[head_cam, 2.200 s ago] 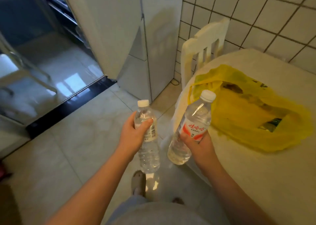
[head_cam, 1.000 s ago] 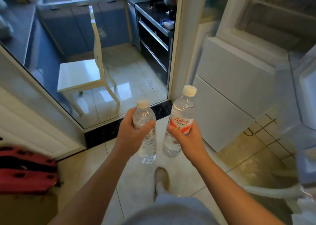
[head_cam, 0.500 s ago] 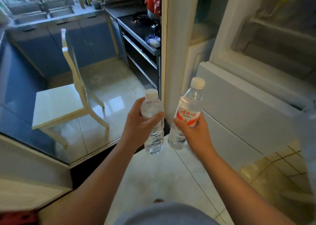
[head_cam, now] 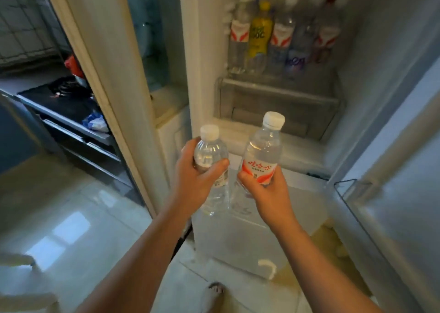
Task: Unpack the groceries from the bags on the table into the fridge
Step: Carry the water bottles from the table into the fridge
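Stove (head_cam: 62,98) sitting at left, fridge (head_cam: 206,74) standing open ahead. Your left hand (head_cam: 197,179) is gripping a small water bottle (head_cam: 210,150), your right hand (head_cam: 270,192) a red-labelled bottle (head_cam: 263,153), both upright before the fridge. You are delivering; next is likely calling for finding a gap beside the shelved bottles (head_cam: 281,39).

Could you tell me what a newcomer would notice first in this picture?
The left hand grips a smaller water bottle and the right hand a taller red-labelled bottle, both mid-frame. Behind them the open fridge holds a row of bottles, including a yellow bottle.
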Demonstrator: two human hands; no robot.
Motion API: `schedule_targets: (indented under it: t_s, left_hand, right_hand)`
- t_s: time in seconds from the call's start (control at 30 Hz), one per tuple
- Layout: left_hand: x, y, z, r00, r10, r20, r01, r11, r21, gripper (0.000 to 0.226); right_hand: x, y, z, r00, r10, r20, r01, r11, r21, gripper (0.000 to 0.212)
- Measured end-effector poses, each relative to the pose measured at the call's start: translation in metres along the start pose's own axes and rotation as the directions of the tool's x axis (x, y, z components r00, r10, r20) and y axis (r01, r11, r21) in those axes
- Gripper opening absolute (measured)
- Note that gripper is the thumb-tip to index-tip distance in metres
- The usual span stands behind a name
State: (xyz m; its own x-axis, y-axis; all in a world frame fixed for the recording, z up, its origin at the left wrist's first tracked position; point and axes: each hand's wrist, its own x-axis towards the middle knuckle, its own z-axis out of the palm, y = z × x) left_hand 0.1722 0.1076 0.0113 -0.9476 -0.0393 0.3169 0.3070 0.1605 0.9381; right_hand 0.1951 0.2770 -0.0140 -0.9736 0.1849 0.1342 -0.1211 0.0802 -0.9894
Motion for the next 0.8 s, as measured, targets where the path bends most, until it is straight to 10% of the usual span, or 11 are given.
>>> schedule_targets:
  t_s: [0.8]
  left_hand:
    - [0.345,0.05,0.139,0.904,0.336,0.262,-0.233,0.905,-0.357,0.047]
  right_hand:
    - [0.291,-0.081,-0.088,0.807,-0.34,-0.483,0.327,0.938,-0.114,0.047]
